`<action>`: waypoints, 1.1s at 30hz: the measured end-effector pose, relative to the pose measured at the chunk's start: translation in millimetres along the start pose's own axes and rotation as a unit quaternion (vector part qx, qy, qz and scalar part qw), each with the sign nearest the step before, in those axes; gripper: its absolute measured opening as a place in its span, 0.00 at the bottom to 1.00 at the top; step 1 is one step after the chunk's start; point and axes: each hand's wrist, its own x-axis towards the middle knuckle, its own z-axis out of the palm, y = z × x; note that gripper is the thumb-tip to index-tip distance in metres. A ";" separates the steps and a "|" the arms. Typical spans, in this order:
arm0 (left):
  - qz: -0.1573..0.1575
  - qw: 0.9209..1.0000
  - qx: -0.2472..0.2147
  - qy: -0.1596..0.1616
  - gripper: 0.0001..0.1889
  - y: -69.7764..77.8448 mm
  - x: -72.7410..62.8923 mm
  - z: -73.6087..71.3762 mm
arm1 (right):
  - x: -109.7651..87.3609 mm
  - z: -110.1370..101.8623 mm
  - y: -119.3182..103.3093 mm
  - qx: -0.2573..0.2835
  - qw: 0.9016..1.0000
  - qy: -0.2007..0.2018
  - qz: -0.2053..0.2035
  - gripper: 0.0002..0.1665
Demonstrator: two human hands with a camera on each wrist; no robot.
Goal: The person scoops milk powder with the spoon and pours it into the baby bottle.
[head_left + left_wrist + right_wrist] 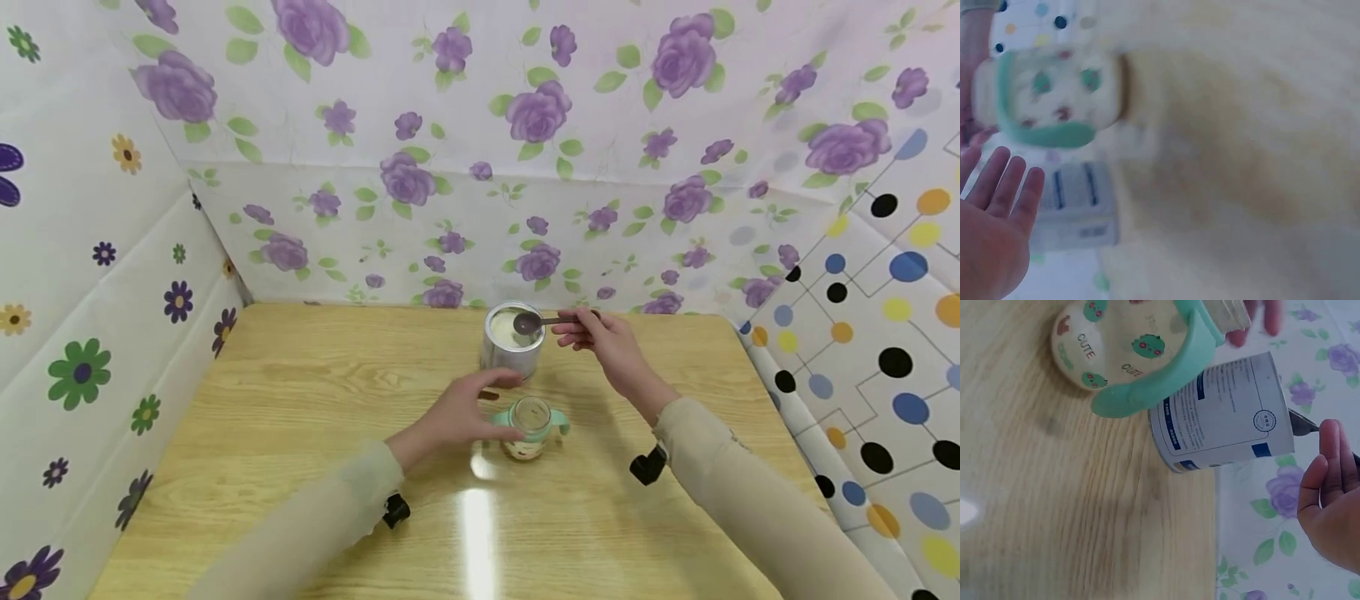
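Observation:
My right hand (611, 346) pinches the handle of a dark spoon (527, 323), its bowl over the mouth of a metal can (498, 357). Pale powder fills part of the can. In the right wrist view the can (1229, 412) shows a printed label, and the spoon partly hides behind the fingers. Nearer to me stands a clear baby bottle (525, 448) with a mint-green collar and two handles, uncapped. "CUTE" and small green figures decorate the bottle (1113, 344). My left hand (461, 412) is spread beside the bottle's left handle, fingers extended towards the can.
A light wooden table (337, 358) lies under everything. Flowered cloth (405, 242) hangs behind its back edge, with a daisy-patterned cloth (90, 308) on the left and a dotted one (885, 333) on the right. Light glares off the tabletop in front of the bottle.

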 end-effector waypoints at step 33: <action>-0.096 0.989 -0.026 0.106 0.54 -47.2 68.4 -29.1 | 27.9 35.0 -13.7 -0.283 0.950 0.002 -0.136 0.24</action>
